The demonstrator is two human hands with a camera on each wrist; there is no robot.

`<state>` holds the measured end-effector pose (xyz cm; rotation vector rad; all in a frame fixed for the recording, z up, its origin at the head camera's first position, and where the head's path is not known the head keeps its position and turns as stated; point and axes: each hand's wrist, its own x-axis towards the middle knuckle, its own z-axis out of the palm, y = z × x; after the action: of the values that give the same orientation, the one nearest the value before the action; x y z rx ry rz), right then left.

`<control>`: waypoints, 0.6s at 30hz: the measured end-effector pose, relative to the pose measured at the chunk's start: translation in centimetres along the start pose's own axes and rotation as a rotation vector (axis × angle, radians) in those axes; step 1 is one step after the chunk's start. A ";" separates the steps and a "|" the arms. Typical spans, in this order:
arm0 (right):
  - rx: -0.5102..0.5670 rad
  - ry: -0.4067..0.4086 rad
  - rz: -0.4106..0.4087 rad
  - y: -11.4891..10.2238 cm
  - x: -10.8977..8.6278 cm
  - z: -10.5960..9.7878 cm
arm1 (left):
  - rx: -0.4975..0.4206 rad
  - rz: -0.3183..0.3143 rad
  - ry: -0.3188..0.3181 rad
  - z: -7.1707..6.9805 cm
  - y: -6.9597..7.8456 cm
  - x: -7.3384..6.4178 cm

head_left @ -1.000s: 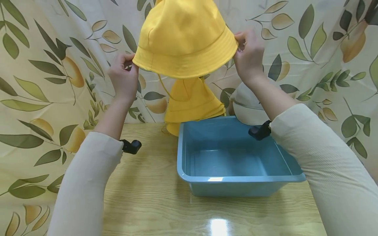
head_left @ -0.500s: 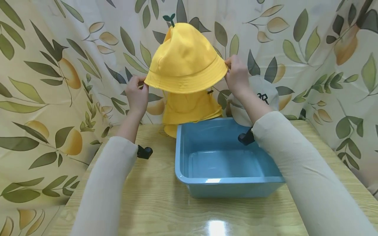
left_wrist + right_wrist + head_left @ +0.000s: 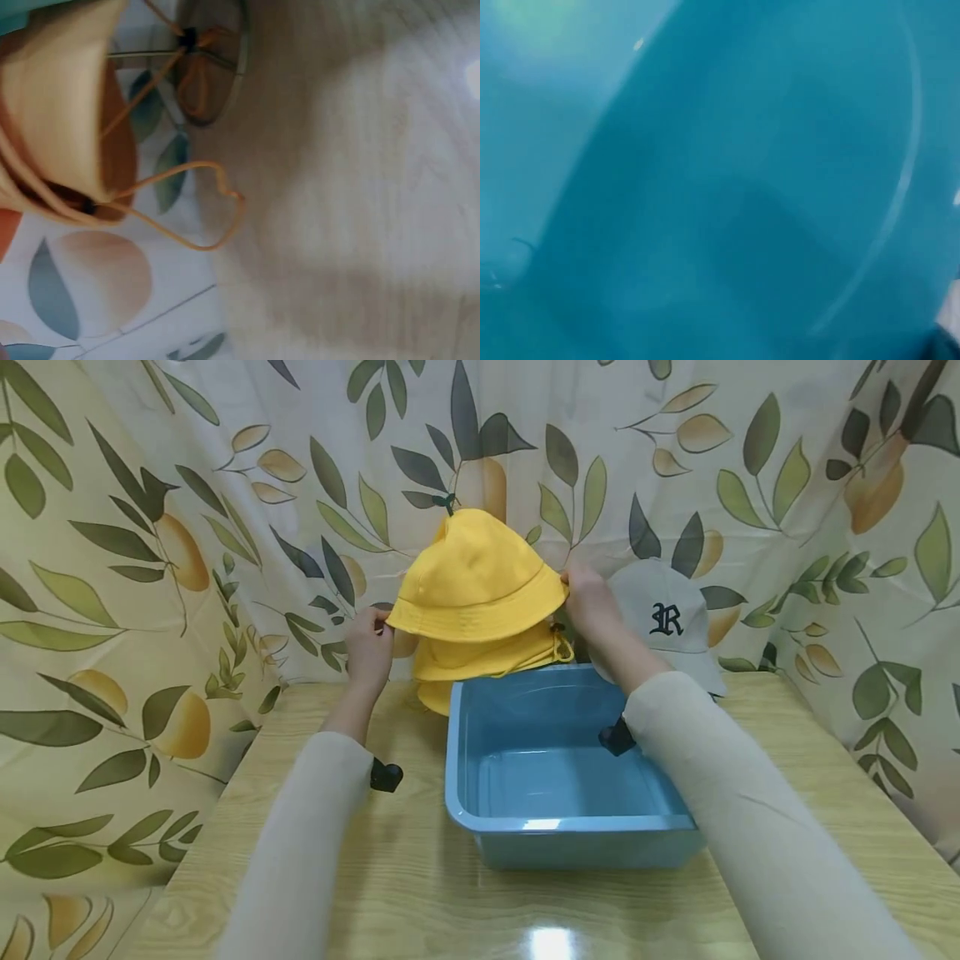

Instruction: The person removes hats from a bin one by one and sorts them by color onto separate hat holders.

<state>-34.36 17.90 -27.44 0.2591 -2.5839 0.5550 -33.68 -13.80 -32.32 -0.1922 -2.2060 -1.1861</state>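
Note:
A yellow bucket hat [image 3: 476, 581] with a small dark green sprout on its crown is held by the brim from both sides. My left hand [image 3: 369, 652] pinches the left brim edge, and my right hand [image 3: 592, 606] pinches the right one. Directly beneath, a stack of yellow hats [image 3: 480, 658] stands behind the bin, mostly covered by the held hat, whose brim overlaps it in the head view. In the left wrist view, a hat brim [image 3: 56, 112] with orange cords [image 3: 225, 196] shows above the table. Neither hand appears in the wrist views.
A blue plastic bin [image 3: 558, 824] stands in front of the stack, its inner wall [image 3: 780, 150] filling the right wrist view. To its right sits a grey cap [image 3: 667, 618] with a black letter R. A leaf-print curtain [image 3: 315, 410] hangs behind the wooden table [image 3: 420, 902].
Both hands have lowered the yellow bucket hat from high up down onto the stack of yellow hats. The sprout and the grey cap's letter have come into view.

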 end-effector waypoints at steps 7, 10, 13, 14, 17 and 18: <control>-0.153 -0.169 -0.126 1.3 -1.4 1.1 | 0.067 -0.015 -0.129 1.7 -2.0 -2.6; -0.284 -0.195 -0.337 1.4 -1.9 1.4 | 0.101 -0.017 -0.136 1.9 -2.5 -3.3; -0.368 -0.180 -0.494 1.4 -2.2 1.6 | 0.152 0.008 -0.142 2.1 -2.6 -3.7; -0.375 -0.178 -0.517 1.4 -2.3 1.7 | 0.166 0.020 -0.145 2.1 -2.6 -3.8; -0.371 -0.170 -0.521 1.4 -2.3 1.6 | 0.196 0.062 -0.129 2.1 -2.6 -3.7; -0.367 -0.172 -0.512 1.4 -2.2 1.5 | 0.201 0.069 -0.129 2.1 -2.5 -3.7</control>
<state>-33.45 18.67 -30.22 0.8347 -2.5708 -0.1295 -32.71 -13.01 -37.08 -0.2654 -2.3934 -0.9314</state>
